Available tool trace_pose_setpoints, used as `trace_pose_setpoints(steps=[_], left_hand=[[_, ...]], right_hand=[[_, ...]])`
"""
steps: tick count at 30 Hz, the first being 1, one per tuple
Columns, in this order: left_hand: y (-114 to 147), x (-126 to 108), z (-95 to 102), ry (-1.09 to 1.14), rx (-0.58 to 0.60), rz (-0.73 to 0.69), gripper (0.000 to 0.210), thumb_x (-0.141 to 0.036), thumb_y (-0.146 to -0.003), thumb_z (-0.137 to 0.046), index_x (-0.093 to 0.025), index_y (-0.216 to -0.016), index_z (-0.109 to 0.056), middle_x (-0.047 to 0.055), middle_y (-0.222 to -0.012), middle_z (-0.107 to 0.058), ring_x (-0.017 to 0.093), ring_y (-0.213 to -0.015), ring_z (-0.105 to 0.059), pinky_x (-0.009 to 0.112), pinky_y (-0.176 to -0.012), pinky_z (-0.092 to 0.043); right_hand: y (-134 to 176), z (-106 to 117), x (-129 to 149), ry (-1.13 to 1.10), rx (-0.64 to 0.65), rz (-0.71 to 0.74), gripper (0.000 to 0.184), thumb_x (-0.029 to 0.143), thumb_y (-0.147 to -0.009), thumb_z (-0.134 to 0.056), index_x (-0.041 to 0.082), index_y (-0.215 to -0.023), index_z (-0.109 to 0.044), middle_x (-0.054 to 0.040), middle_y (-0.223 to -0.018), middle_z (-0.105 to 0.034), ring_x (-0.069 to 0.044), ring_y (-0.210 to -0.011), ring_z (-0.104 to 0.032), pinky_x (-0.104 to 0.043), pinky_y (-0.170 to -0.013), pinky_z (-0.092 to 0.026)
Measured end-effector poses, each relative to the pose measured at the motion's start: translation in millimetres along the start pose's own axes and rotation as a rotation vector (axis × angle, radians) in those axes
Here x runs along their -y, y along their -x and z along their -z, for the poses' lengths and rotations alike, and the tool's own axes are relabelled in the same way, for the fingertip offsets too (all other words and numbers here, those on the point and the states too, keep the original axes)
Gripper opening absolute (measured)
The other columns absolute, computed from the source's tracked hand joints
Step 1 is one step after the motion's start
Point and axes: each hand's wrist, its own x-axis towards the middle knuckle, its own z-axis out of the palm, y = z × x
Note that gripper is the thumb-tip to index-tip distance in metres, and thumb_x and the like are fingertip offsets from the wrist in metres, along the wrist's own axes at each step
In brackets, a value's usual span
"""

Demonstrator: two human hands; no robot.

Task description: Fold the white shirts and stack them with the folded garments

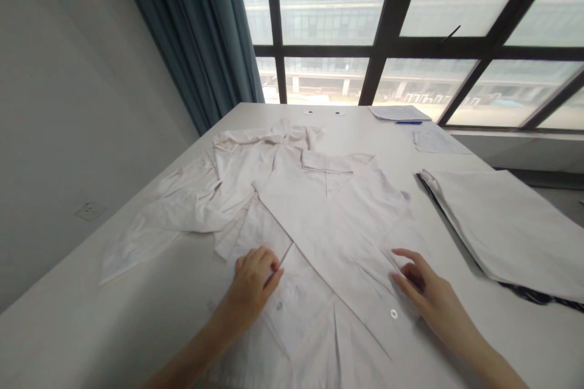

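Observation:
A white collared shirt point(314, 219) lies spread on the table in front of me, one front panel folded diagonally across the other. Its collar points toward the window. My left hand point(258, 273) is closed at the left side of the shirt, thumb and fingers pinching a fold of the cloth. Over on the right edge, my right hand point(422, 285) rests near the cloth with thumb and forefinger apart. One pale button point(393, 314) shows by the right hand, and a greyer button point(279, 306) sits below the left.
Another crumpled white garment point(182, 206) spreads along the left, touching the shirt. A stack of folded white cloth point(515, 231) with black material beneath lies at right. Papers point(399, 113) and a blue pen point(409, 123) are at the far right of the white table point(150, 310).

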Motion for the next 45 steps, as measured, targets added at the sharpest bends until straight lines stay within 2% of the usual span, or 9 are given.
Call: trace_pose_setpoints(steps=[5,10,15,19,24,28,32,39,45], left_hand=[[-5.8,1.0,17.3,0.28,0.073,0.174,0.025,-0.042,-0.092,-0.047,-0.021,-0.078,-0.052,-0.003,-0.066,-0.056,0.016,-0.064,-0.056,0.027,-0.064,-0.044],[-5.8,12.4,14.3,0.385,0.059,0.246,0.018,-0.04,-0.089,-0.05,-0.023,-0.095,-0.052,-0.007,-0.06,-0.05,0.013,-0.054,-0.052,0.022,-0.052,-0.041],[-3.9,19.8,7.6,0.059,-0.077,0.033,0.016,-0.029,-0.09,-0.049,-0.021,-0.101,-0.058,0.001,-0.083,-0.064,0.016,-0.064,-0.059,0.034,-0.07,-0.05],[-2.1,12.6,10.0,-0.148,-0.117,-0.221,0.025,-0.023,-0.094,-0.045,-0.022,-0.113,-0.06,0.011,-0.116,-0.065,0.025,-0.106,-0.061,0.044,-0.093,-0.047],[1.7,-0.7,11.1,-0.225,0.126,-0.458,0.046,-0.021,-0.094,-0.047,-0.022,-0.141,-0.044,0.009,-0.147,-0.048,0.023,-0.138,-0.041,0.044,-0.113,-0.035],[2.8,-2.2,7.9,-0.242,0.215,-0.471,0.055,-0.024,-0.093,-0.051,-0.023,-0.146,-0.038,0.007,-0.15,-0.044,0.022,-0.141,-0.036,0.044,-0.115,-0.034],[1.5,-1.5,6.2,-0.232,0.183,-0.465,0.047,-0.023,-0.095,-0.048,-0.023,-0.142,-0.044,0.008,-0.146,-0.049,0.021,-0.138,-0.041,0.044,-0.116,-0.033],[-16.5,-22.8,4.6,-0.165,0.212,-0.445,0.041,-0.021,-0.098,-0.038,-0.018,-0.139,-0.046,0.011,-0.139,-0.056,0.02,-0.131,-0.049,0.041,-0.108,-0.043],[-67.1,-65.6,3.9,-0.212,0.05,-0.536,0.032,-0.023,-0.097,-0.04,-0.017,-0.076,-0.064,0.009,-0.078,-0.064,0.021,-0.082,-0.062,0.039,-0.079,-0.052]], right_hand=[[1.3,-2.9,-2.3,-0.059,-0.009,-0.002,0.04,0.052,-0.086,-0.054,0.025,-0.115,-0.056,0.0038,-0.063,-0.059,-0.014,-0.053,-0.051,-0.025,-0.052,-0.044],[5.7,-3.6,0.4,-0.217,-0.04,-0.087,0.045,0.057,-0.082,-0.059,0.024,-0.112,-0.058,0.0019,-0.072,-0.062,-0.011,-0.048,-0.046,-0.022,-0.043,-0.037],[0.7,1.8,-0.7,-0.102,0.063,-0.063,0.041,0.057,-0.082,-0.057,0.024,-0.106,-0.06,0.0037,-0.061,-0.057,-0.012,-0.047,-0.048,-0.023,-0.042,-0.038],[-1.3,5.3,-5.2,0.043,0.107,0.006,0.035,0.054,-0.086,-0.052,0.025,-0.104,-0.061,0.0045,-0.056,-0.057,-0.014,-0.048,-0.053,-0.025,-0.047,-0.043],[2.3,5.7,-7.9,0.294,-0.02,0.096,0.032,0.051,-0.092,-0.044,0.026,-0.1,-0.063,0.0013,-0.062,-0.063,-0.016,-0.049,-0.059,-0.027,-0.046,-0.046],[5.6,-3.4,-1.8,0.379,-0.151,0.385,0.032,0.038,-0.096,-0.043,0.025,-0.116,-0.063,-0.0096,-0.109,-0.069,-0.023,-0.097,-0.067,-0.034,-0.08,-0.056],[8.1,-16.8,5.0,0.428,0.022,0.608,0.043,0.031,-0.096,-0.047,0.028,-0.139,-0.051,-0.0071,-0.139,-0.057,-0.024,-0.129,-0.052,-0.04,-0.102,-0.049],[8.8,-25.0,-3.0,0.486,0.155,0.677,0.044,0.031,-0.097,-0.05,0.033,-0.141,-0.05,-0.0049,-0.146,-0.05,-0.025,-0.137,-0.043,-0.047,-0.106,-0.045],[9.5,-22.5,-4.6,0.486,0.161,0.665,0.045,0.031,-0.097,-0.049,0.035,-0.142,-0.048,-0.0037,-0.148,-0.047,-0.024,-0.138,-0.041,-0.047,-0.107,-0.044]])
